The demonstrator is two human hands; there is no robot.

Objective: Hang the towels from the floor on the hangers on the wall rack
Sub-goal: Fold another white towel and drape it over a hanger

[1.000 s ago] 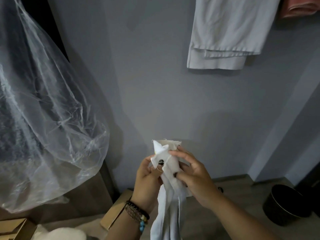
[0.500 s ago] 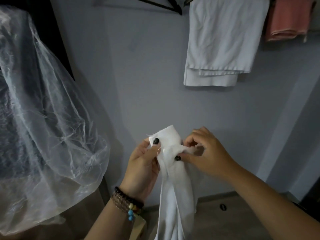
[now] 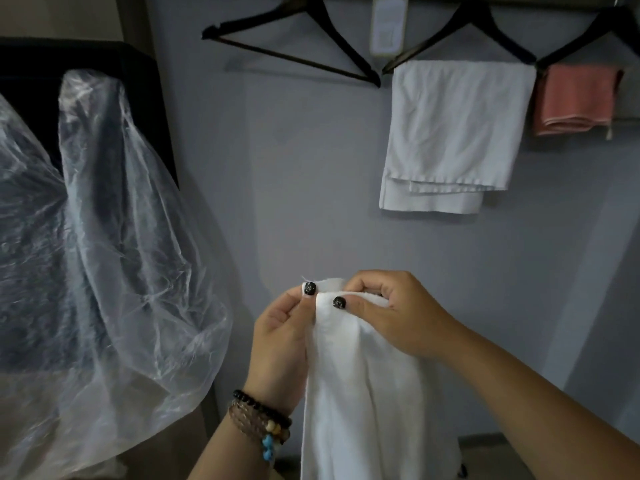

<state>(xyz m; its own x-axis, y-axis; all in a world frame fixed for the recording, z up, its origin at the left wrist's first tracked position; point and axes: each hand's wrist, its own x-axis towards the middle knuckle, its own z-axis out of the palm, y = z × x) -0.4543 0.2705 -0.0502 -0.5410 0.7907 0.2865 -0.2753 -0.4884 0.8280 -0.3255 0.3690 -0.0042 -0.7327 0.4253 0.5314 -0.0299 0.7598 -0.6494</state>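
Left hand and right hand (thumbs forward, fingers curled) both pinch the white towel's top edge, raised chest-high.

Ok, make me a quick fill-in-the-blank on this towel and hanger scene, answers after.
1. Both hands pinch the top edge of a ____ towel.
2. The bare hanger hangs to the ____ of the hung white towel.
3. The beaded bracelets sit on the ____ wrist.
4. The smaller hung towel is ____.

Missing words: white; left; left; pink
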